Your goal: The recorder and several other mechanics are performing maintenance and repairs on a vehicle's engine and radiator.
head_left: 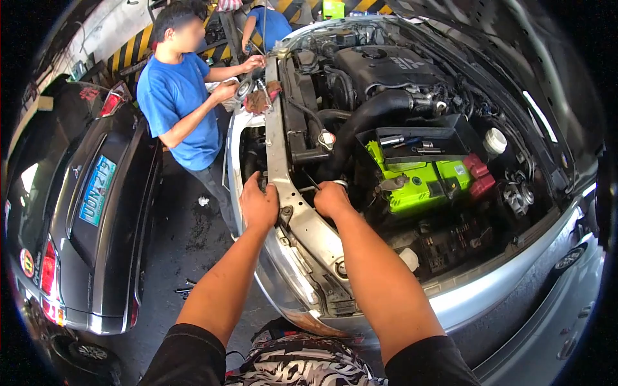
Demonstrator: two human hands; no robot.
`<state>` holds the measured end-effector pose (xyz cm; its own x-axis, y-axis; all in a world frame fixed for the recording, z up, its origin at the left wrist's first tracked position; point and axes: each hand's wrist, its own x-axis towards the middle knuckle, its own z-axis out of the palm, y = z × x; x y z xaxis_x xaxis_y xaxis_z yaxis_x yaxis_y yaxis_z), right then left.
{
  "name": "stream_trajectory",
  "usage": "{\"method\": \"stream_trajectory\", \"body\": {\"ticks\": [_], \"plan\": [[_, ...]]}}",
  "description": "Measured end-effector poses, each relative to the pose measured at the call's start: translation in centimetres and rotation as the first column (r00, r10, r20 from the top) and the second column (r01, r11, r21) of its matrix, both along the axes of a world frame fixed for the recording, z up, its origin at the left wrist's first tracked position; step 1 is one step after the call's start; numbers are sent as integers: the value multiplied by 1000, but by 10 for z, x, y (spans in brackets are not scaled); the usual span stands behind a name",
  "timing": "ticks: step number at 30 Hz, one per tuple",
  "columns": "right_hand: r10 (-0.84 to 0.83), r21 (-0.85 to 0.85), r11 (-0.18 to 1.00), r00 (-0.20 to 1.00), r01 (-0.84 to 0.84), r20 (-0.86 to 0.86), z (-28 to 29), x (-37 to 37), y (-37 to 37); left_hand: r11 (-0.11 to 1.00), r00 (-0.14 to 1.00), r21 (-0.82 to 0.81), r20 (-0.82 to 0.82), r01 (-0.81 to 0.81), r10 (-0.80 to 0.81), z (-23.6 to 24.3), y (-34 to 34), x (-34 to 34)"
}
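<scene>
My left hand (257, 199) rests on the metal front crossmember (296, 225) of a silver car, its fingers apart and reaching over the edge toward the opening beside the radiator. My right hand (331, 199) is closed around a thin dark tool (312, 180) that points down into the engine bay beside a black curved hose (344, 151); its far end is hard to make out. Just right of that hand is a lime-green battery (412, 193) with a red terminal cover (477, 174). A capped radiator filler (327, 138) sits above both hands.
A co-worker in blue (177, 106) stands at the left holding parts over the front edge, near a reddish rag (257, 100); another (270, 29) works behind. A dark car (77, 257) flanks the left. The raised hood (560, 58) overhangs the right. Tools (185, 289) lie on the floor.
</scene>
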<state>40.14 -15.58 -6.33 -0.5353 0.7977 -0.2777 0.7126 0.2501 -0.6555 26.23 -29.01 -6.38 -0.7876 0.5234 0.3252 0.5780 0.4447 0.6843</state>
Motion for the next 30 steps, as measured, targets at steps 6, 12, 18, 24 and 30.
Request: {"method": "stream_trajectory", "body": {"ticks": [6, 12, 18, 24, 30], "plan": [[71, 169, 983, 997, -73, 19, -9, -1, 3, 1000, 1000, 22, 3, 11, -11, 5, 2, 1], [110, 81, 988, 975, -128, 195, 15, -4, -8, 999, 997, 50, -78, -10, 14, -9, -6, -7], [96, 126, 984, 975, -123, 200, 4, -2, -1, 1000, 1000, 9, 17, -3, 2, 8, -6, 5], [153, 125, 976, 968, -180, 199, 9, 1, -1, 1000, 998, -12, 62, 1, 0, 14, -4, 6], [250, 173, 927, 891, -333, 379, 42, -3, -15, 1000, 999, -18, 54, 1, 0, 8, -7, 2]]}}
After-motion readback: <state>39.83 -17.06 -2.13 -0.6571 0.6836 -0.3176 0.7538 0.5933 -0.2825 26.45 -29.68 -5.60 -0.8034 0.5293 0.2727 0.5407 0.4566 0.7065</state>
